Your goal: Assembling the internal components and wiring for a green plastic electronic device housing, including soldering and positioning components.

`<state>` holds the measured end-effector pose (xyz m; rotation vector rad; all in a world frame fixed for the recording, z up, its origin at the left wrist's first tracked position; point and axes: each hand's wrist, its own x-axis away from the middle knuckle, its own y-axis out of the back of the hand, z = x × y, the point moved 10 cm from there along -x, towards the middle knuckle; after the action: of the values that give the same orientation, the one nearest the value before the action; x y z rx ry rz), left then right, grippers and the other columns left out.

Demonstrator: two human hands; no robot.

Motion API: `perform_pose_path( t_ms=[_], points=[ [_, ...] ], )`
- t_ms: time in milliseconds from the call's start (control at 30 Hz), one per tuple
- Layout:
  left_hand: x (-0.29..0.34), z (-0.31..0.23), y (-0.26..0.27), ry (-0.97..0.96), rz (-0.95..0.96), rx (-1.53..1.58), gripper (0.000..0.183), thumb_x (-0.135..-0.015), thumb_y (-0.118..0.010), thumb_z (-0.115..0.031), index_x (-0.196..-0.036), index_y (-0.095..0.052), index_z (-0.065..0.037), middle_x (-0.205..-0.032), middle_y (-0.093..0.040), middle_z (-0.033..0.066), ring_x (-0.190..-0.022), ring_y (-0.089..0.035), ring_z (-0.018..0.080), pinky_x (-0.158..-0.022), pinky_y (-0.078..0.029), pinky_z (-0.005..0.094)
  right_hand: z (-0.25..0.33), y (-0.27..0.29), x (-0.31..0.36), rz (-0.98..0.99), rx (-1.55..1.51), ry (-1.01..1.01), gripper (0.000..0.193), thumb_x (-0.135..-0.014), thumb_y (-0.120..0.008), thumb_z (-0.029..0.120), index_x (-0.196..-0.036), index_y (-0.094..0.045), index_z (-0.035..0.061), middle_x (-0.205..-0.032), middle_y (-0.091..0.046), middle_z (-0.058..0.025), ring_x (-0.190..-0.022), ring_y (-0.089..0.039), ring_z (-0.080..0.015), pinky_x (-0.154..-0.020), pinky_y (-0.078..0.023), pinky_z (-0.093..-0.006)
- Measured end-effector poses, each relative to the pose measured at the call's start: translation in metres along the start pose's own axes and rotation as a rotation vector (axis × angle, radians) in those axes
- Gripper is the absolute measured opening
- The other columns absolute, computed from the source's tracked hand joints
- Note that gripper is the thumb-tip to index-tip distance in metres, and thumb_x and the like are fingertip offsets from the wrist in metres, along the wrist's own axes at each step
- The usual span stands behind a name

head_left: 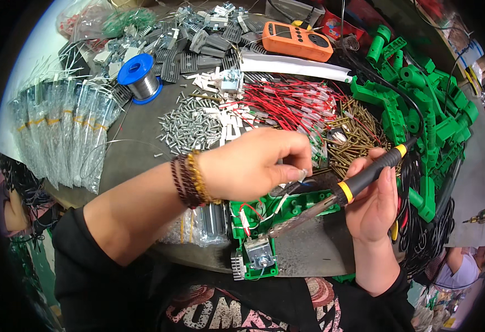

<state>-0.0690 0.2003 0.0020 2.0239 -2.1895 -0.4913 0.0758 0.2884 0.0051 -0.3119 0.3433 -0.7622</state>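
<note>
My right hand [372, 205] grips a soldering iron [367, 176] by its black and yellow handle. The iron's long, worn metal shaft slants down to the left over an open green plastic housing [314, 203]. Its tip is close to a metal switch-like part [261, 253] seated in the housing's near end. A red wire and white wires run inside the housing, and a grey ribbed plate [237, 265] stands at its left side. Above the housing, my left hand [253, 163] is closed in a pinch; what its fingertips hold is mostly hidden, with dark wire just below them.
Screws [190, 127], red wires [289, 102] and brass-coloured pins [359, 133] lie in heaps beyond my hands. A blue solder spool [137, 77] and bagged metal parts [60, 133] are left. An orange multimeter [298, 41] sits at the back, green housings [431, 105] at right.
</note>
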Motion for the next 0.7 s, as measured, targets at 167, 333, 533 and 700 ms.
perform_pose_path(
  t_ms=[167, 333, 533, 700],
  points=[
    [0.026, -0.018, 0.03, -0.009, -0.031, -0.135, 0.011, -0.09, -0.06, 0.002, -0.088, -0.052, -0.005, -0.105, -0.069, 0.0093, -0.099, -0.064, 0.0207, -0.088, -0.049, 0.0344, 0.006, -0.002, 0.002, 0.004, 0.062, 0.035, 0.036, -0.107, -0.041, 0.03, -0.132, -0.043, 0.0037, -0.099, -0.062, -0.0219, -0.066, -0.058, -0.0161, -0.058, -0.05, -0.0254],
    [0.044, -0.025, 0.026, -0.099, -0.083, -0.112, 0.012, -0.09, -0.06, 0.003, -0.088, -0.051, -0.005, -0.106, -0.069, 0.0093, -0.099, -0.064, 0.0202, -0.088, -0.049, 0.0329, 0.01, -0.014, 0.01, 0.073, 0.054, 0.062, 0.039, -0.106, -0.044, 0.031, -0.133, -0.039, 0.0031, -0.098, -0.062, -0.0231, -0.058, -0.058, -0.0174, -0.048, -0.051, -0.0265],
    [0.043, -0.018, 0.028, -0.135, -0.14, 0.002, 0.011, -0.093, -0.059, 0.001, -0.092, -0.05, -0.006, -0.107, -0.068, 0.0113, -0.1, -0.063, 0.0188, -0.09, -0.048, 0.0326, 0.014, -0.015, 0.011, 0.066, 0.002, 0.004, 0.038, -0.107, -0.044, 0.029, -0.133, -0.037, 0.0023, -0.1, -0.06, -0.0245, -0.058, -0.06, -0.0191, -0.042, -0.051, -0.0268],
    [0.041, -0.007, 0.015, -0.075, -0.066, 0.444, 0.008, -0.101, -0.056, -0.006, -0.099, -0.048, -0.005, -0.108, -0.066, 0.0144, -0.103, -0.062, 0.0186, -0.093, -0.047, 0.0322, 0.02, -0.015, 0.017, 0.005, 0.057, -0.043, 0.04, -0.106, -0.046, 0.029, -0.135, -0.037, 0.0024, -0.103, -0.059, -0.0242, -0.063, -0.062, -0.0205, -0.042, -0.053, -0.0274]
  ],
)
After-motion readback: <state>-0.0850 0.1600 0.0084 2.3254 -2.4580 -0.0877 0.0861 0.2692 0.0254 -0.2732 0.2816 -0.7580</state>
